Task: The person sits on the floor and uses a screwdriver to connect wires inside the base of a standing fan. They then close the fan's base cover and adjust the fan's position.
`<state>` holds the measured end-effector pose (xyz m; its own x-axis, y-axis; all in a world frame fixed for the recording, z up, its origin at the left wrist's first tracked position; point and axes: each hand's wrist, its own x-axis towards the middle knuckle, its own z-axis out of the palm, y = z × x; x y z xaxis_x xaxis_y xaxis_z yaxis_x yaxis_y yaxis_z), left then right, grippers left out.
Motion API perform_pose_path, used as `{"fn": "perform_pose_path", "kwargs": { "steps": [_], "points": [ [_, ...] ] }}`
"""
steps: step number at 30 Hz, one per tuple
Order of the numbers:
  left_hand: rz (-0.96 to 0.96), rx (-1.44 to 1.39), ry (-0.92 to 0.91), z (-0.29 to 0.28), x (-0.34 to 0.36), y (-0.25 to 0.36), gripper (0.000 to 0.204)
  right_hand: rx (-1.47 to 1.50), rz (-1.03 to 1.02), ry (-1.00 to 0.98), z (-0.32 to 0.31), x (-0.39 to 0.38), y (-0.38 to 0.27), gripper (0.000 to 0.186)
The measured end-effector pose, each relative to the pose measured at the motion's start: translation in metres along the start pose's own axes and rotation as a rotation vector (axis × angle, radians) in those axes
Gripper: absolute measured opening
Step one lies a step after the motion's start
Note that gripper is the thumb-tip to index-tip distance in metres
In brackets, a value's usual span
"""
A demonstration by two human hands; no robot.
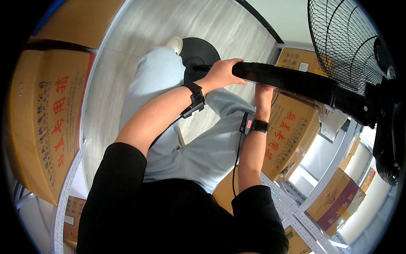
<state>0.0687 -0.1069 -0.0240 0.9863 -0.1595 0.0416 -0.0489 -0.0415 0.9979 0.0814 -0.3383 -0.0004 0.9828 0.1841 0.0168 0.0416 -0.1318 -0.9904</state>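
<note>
A black standing fan (292,80) runs from its round base (198,48) on the floor up to the wire-caged head at the upper right. My left hand (222,74) is closed round the lower end of its dark column housing, thumb and fingers on opposite sides. Against the same housing, a little farther right, is my right hand (264,95); its fingers go out of sight behind the housing, so their grip cannot be seen. Each wrist wears a black strap with a small box, and a cable runs from the right one.
Large cardboard boxes (53,114) stand on a white metal rack at the left. More cartons (292,131) sit on shelving at the right, close beside my right arm. The fan's cage (342,38) takes up the upper right. Below me is a grey wood-look floor (139,29).
</note>
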Motion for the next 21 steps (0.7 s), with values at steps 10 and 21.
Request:
{"fn": "perform_pose_path", "kwargs": {
  "steps": [10,21],
  "points": [
    [-0.099,-0.262,-0.059,0.007,-0.001,-0.022,0.081,0.094,0.022,-0.028,0.02,0.006,-0.017,0.108],
    [-0.022,-0.19,-0.034,0.014,-0.001,-0.021,0.076,0.252,0.099,-0.035,0.013,0.006,-0.011,0.07]
  ]
}}
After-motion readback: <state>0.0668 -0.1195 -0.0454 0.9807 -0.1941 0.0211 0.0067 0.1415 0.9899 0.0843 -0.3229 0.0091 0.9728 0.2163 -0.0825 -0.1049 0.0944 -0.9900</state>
